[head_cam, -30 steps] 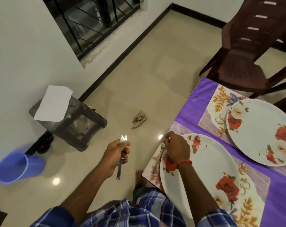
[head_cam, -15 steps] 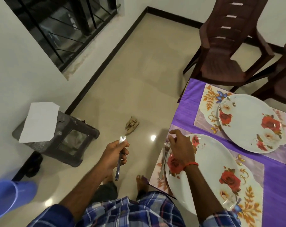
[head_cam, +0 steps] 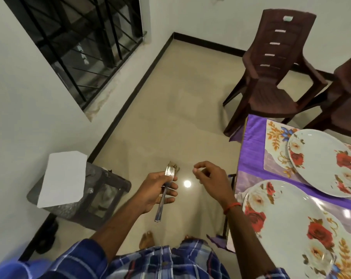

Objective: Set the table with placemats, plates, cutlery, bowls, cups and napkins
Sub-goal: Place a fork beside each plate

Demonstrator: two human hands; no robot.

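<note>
Setting the table is partly done: the near plate [head_cam: 291, 228] and the far plate [head_cam: 321, 164] sit on flowery placemats [head_cam: 275, 150]. No bowls, cups or napkins show. The left hand [head_cam: 158, 190] grips a fork [head_cam: 159, 208] over the floor [head_cam: 180, 117], prongs up. The right hand [head_cam: 210, 178] hangs near it, fingers loosely bent, holding nothing

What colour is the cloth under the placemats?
Plain purple. The tablecloth shows clearly in the head view, the only view.
</note>
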